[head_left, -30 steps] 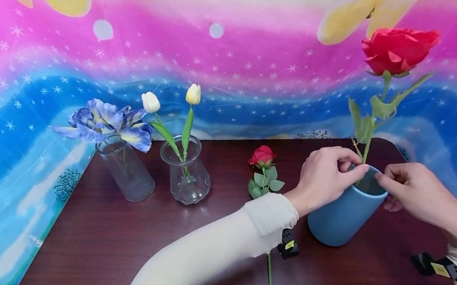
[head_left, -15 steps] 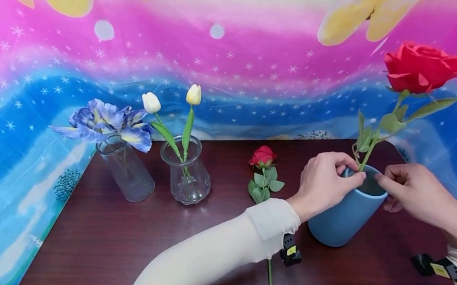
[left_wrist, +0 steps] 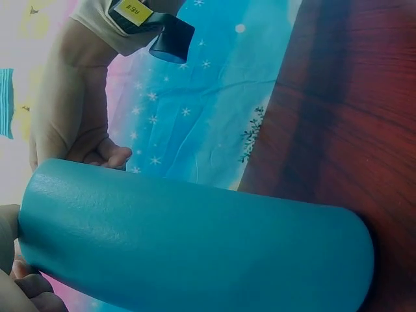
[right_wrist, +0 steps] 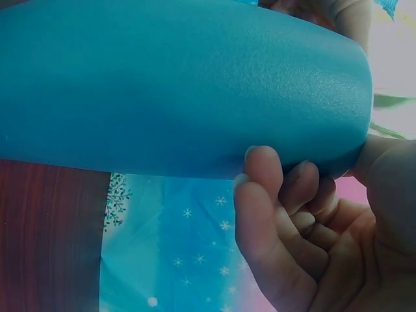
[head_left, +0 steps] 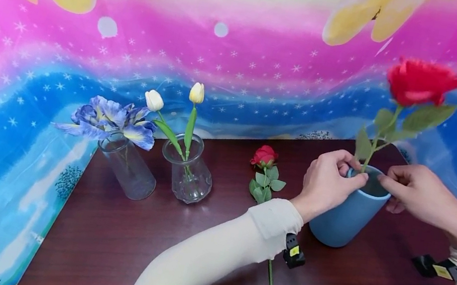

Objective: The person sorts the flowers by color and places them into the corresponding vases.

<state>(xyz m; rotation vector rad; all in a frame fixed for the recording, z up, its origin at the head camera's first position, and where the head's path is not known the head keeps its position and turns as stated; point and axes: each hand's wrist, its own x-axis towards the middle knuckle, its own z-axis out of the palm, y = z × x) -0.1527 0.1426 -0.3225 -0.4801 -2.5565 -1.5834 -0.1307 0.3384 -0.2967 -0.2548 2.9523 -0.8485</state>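
Observation:
A large red rose (head_left: 422, 84) leans right, its leafy stem running into the mouth of a blue vase (head_left: 344, 214). My left hand (head_left: 332, 178) pinches the rose's stem with thumb and fingertips, right at the vase rim. From the other side my right hand (head_left: 417, 191) grips the rim, thumb at the mouth and fingers curled outside. The right wrist view shows those fingertips (right_wrist: 263, 162) against the vase wall. Filling the left wrist view, the vase (left_wrist: 195, 234) has its base on the table. The stem's lower end is hidden inside.
A smaller red rose (head_left: 264, 156) lies on the dark wooden table (head_left: 108, 249), partly under the left forearm. Left of it stand a glass vase (head_left: 191, 182) with two white tulips (head_left: 197, 93) and a glass cylinder (head_left: 134, 179) with a blue iris (head_left: 108, 119). A printed cloth (head_left: 160, 34) hangs behind.
The large rose has sunk lower and tipped to the right, and its leaves have turned. Both hands stay at the vase rim, the left shifting slightly. The other flowers have not moved.

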